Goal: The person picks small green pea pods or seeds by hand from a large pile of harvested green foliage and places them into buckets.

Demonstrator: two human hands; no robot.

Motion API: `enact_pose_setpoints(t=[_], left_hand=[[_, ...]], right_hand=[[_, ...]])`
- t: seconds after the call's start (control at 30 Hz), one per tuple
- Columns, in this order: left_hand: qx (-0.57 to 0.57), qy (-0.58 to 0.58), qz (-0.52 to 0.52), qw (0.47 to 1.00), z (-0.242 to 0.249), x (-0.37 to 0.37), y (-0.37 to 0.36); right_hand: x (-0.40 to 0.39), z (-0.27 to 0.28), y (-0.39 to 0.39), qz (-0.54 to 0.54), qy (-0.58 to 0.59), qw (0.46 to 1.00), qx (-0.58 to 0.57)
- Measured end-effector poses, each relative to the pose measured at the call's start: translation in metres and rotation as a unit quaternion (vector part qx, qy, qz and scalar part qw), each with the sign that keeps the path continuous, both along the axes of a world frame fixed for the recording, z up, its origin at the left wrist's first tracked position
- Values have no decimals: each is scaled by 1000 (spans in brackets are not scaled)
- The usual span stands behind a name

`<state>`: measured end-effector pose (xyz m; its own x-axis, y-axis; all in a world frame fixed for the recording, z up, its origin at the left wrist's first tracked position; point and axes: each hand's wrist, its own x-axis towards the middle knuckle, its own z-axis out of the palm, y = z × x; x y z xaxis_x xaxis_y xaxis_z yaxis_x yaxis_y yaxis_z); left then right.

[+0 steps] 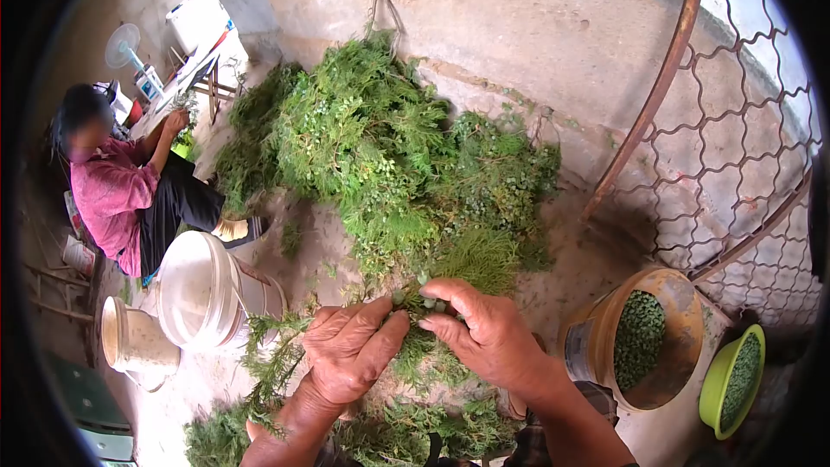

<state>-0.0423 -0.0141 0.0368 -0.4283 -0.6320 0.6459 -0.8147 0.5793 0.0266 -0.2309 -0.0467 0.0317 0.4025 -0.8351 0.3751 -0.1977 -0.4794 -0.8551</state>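
Looks like we're mid-pick, left hand clutching a sprig, right hand pinching berries, so next probably wants a light tug, bucket at four o'clock.

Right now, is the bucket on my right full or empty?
Partly filled: the bucket holds small green pieces, and bare inner wall shows.

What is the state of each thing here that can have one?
Left hand: closed around a leafy sprig
Right hand: curled beside green fruits; grip unclear
Yellow bucket: open, partly filled
Green basin: open, contents inside
Large white bucket: upright; lid unclear
Branches: heaped beside the wall
Fan: upright
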Motion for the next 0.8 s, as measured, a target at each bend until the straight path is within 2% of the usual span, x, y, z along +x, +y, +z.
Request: enact_pose_setpoints(t=[0.17, 0.23, 0.27, 0.3, 0.33, 0.37, 0.43, 0.47, 0.5, 0.57, 0.63, 0.67, 0.8], left_hand=[[-7, 3, -9, 1000, 0, 0, -1], [0, 15, -1, 1000, 1, 1, 0], [1, 15, -2, 1000, 1, 1, 0], [0, 16, -1, 1000, 1, 1, 0], [-2, 17, 1, 1000, 1, 2, 0], [-2, 17, 2, 1000, 1, 2, 0], [-2, 11, -11, 1000, 2, 1, 0], [-1, 11, -12, 1000, 1, 1, 0], [0, 12, -7, 1000, 0, 0, 0], [3, 12, -2, 1000, -1, -1, 0], [17, 10, -4, 1000, -1, -3, 1], [18, 11, -4, 1000, -3, -4, 1], [12, 11, -15, 1000, -5, -5, 1]], right_hand=[[1, 0, -1, -25, -30, 999, -9], [1, 0, -1, -59, -86, 994, 30], [1, -1, -1, -36, -181, 977, 109], [-4, 5, -1, -36, -181, 977, 110], [-12, 17, -2, 4, -289, 930, 228], [-19, 24, -2, 44, -387, 856, 339], [-20, 22, -3, 26, -379, 853, 358], [-17, 16, -4, 1, -265, 937, 227], [-13, 9, -4, -23, -141, 986, 88], [-4, -2, 3, -21, -133, 989, 53], [-1, -4, 7, -54, -18, 998, -17], [-5, -2, 8, -41, 24, 999, -1], [-3, -4, 5, -57, -3, 997, -46]])
